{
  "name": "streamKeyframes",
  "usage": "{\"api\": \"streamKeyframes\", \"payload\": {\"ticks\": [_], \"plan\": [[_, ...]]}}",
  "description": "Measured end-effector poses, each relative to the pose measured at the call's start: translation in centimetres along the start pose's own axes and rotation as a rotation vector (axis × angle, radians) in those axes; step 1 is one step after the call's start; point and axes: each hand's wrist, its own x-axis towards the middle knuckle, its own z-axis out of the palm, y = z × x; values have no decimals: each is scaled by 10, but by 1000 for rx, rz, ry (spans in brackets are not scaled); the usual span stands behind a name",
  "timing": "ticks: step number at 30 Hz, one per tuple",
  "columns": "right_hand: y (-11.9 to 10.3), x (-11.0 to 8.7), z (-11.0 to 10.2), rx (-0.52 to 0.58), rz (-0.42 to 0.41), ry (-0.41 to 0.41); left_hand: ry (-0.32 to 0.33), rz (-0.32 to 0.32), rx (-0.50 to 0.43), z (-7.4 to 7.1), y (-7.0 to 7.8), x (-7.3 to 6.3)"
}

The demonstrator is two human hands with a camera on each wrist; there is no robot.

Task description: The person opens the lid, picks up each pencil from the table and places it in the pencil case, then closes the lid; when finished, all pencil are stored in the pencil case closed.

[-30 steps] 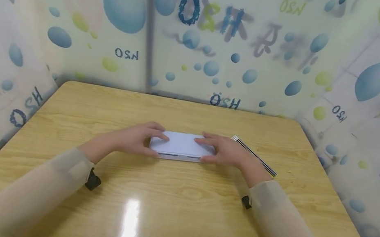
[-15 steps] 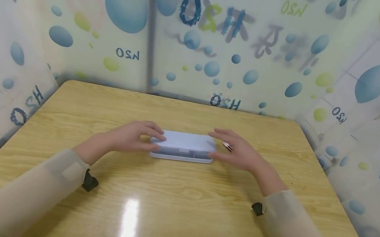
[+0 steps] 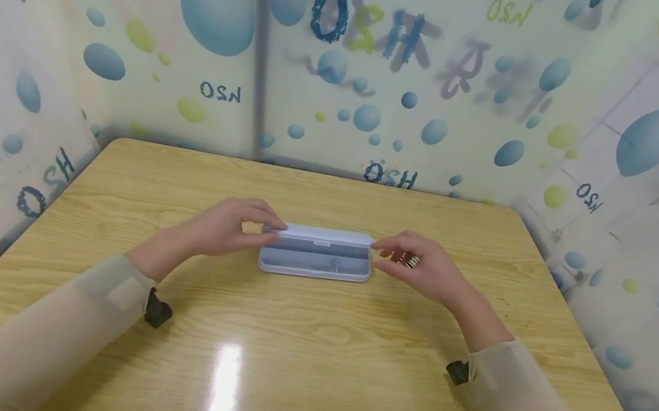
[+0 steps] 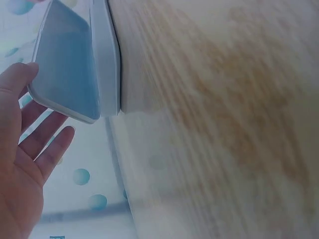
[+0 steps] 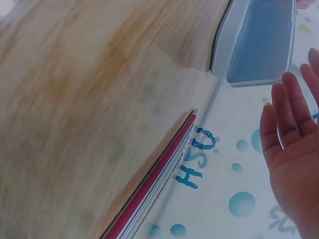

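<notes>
A pale blue pencil case lies on the table with its lid tilted up at the back. Its tray holds nothing visible, and a small divider stands toward the right. My left hand pinches the lid's left end; the left wrist view has the thumb on the lid's edge and the other fingers behind it. Close to the lid's right corner is my right hand, fingers loosely bent and gripping nothing. Whether a fingertip touches the lid there is hard to tell. Striped pencils lie beside the case, mostly hidden behind this hand in the head view.
The wood-grain table spreads around the case, with a bright reflection near its front. Patterned sheets with bubbles and lettering stand along the back and both sides. A dark wrist device shows below the left cuff.
The lid has swung up and back from closed, uncovering the tray. My left hand has risen with it. My right hand has moved off the lid's top to the right, now in front of the pencils.
</notes>
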Motion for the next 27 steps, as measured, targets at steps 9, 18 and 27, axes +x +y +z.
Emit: {"api": "streamKeyframes", "payload": {"ticks": [9,18,27], "plan": [[2,7,7,-69,92,-157,64,4,4,-3,-4,8],[16,23,21,-183,139,-247,104,2,6,-6,-4,14],[16,30,26,-213,166,-257,131,-1,32,-9,-2,14]]}}
